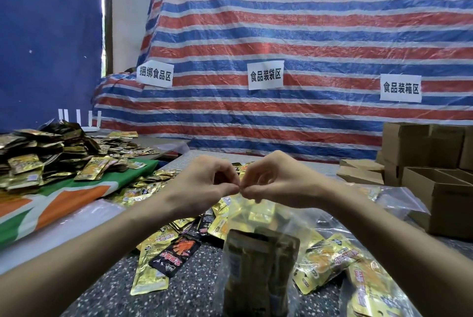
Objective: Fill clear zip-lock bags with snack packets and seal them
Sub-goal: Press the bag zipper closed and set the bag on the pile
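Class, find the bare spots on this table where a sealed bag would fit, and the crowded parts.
Bare: speckled tabletop near left, beside the loose packets; a sliver before the cardboard box. Crowded: centre and the left packet pile.

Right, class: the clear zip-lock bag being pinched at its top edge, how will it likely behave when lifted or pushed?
Probably floppy: the clear zip-lock bag shows wrinkled, sagging film below where the left hand and right hand pinch it. Likely bottom-heavy, since the packets sit low inside. The glossy film may be slippery.
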The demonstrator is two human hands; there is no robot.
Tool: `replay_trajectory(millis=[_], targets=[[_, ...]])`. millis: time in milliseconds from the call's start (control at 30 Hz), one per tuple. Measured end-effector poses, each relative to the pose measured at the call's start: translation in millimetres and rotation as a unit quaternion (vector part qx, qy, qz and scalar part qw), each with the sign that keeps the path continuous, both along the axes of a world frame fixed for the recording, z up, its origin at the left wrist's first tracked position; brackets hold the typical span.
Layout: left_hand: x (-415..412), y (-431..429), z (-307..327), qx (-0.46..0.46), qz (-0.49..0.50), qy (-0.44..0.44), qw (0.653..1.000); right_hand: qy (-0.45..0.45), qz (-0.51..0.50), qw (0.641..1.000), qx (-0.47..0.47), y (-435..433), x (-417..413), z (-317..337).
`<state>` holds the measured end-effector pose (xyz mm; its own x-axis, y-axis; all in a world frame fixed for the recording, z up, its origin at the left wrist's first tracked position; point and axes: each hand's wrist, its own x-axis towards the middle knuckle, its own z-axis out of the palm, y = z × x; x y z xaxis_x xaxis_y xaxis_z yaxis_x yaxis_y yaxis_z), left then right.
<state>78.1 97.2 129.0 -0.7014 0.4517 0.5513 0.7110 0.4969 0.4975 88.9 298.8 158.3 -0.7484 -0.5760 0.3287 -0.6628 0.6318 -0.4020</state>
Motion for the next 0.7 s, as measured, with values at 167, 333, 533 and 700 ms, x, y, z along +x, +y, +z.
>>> replay_trajectory(millis=[167,333,533,700], targets=[[2.5,-1.6,-3.6,0.011,-0.016,-0.001,1.0,0.03,-0.005,1.0,-0.003,-4.8,2.3,-2.1],[3.5,-1.3,-5.8,-0.057,-0.021,0.034,0.998,0.059,-0.021,0.998,0.003,-7.8,4.9,-4.2],[7.5,3.8,-11.4,-0.001,-0.021,0.046,0.999,0.035,-0.036,0.999,-0.018,5.3,11.0,-7.6],[11.6,13.3,-13.0,0.029,-0.029,0.075,0.996,0.016,-0.045,0.998,-0.035,25.0,16.9,-8.0]])
